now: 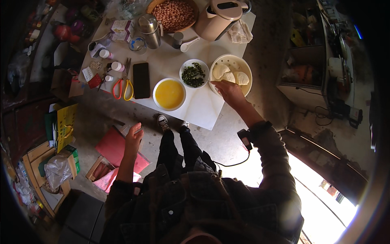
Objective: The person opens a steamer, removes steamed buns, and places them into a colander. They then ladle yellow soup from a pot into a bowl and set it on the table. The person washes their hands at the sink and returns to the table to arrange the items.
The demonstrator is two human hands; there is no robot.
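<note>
My right hand pinches the end of a thin utensil, likely a spoon, whose other end reaches into a white bowl of chopped dark greens. Under and beside that hand stands a cream perforated basket holding several pale dough-like pieces. Left of the greens and nearer my body is a white bowl of yellow liquid, which looks like beaten egg. My left hand hangs off the table's near side with its fingers apart, holding nothing.
On the white table lie a black phone, scissors, small pill bottles and a white spoon. Farther back stand a steel shaker, a glass, a large pitcher-like appliance and a basket of peanuts.
</note>
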